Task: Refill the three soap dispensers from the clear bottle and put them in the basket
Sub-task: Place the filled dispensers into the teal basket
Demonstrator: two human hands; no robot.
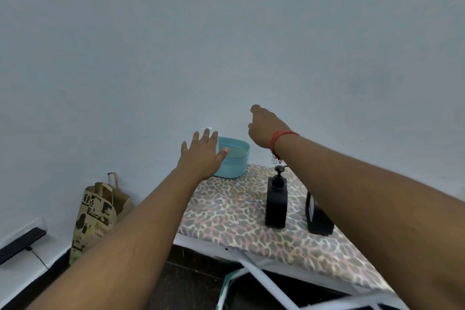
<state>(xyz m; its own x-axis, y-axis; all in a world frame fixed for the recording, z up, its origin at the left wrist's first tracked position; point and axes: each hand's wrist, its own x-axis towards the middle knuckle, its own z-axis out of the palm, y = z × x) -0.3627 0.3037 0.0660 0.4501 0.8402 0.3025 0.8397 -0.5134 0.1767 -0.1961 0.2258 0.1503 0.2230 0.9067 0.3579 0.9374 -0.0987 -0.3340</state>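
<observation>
A light blue basket [235, 160] stands at the far end of a leopard-print board [226, 211], against the wall. My left hand [201, 153] is stretched out flat with fingers apart, covering the basket's left side and holding nothing. My right hand [264, 124] hangs raised above and to the right of the basket, fingers curled down, nothing visible in it. A black pump soap dispenser [276, 200] stands upright on the board. A second black dispenser [318, 216] stands right of it, partly hidden by my right forearm. The clear bottle is not in view.
A printed paper bag [97, 219] stands on the floor left of the board, by the wall. A black strip with a cable [22, 244] lies along the wall's base at far left. White metal legs [261, 279] show under the board's near edge.
</observation>
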